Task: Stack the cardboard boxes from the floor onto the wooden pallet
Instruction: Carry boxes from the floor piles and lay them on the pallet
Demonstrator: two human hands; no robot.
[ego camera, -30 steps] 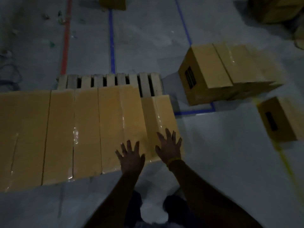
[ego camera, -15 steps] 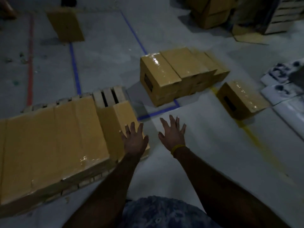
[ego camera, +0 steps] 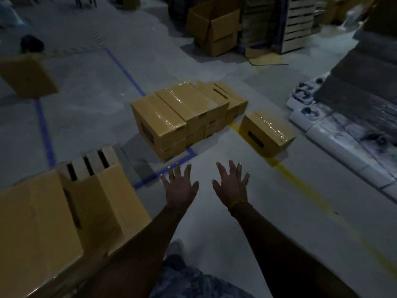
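Now both hands' fingers spread wide, holding nothing

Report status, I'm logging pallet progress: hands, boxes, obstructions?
Left hand and right hand open, empty. Boxes on pallet; floor cluster and single box ahead. Path looks unobstructed.

Single view, head-mounted, wide-angle. It looks forward and steeply down from standing height onto the floor. Both forearms enter from 6 o'clock, hands outstretched near centre. The pallet sits close at 8 o'clock, loose boxes farther at 12 o'clock, open cartons far off at 1 o'clock. No second view to compare.
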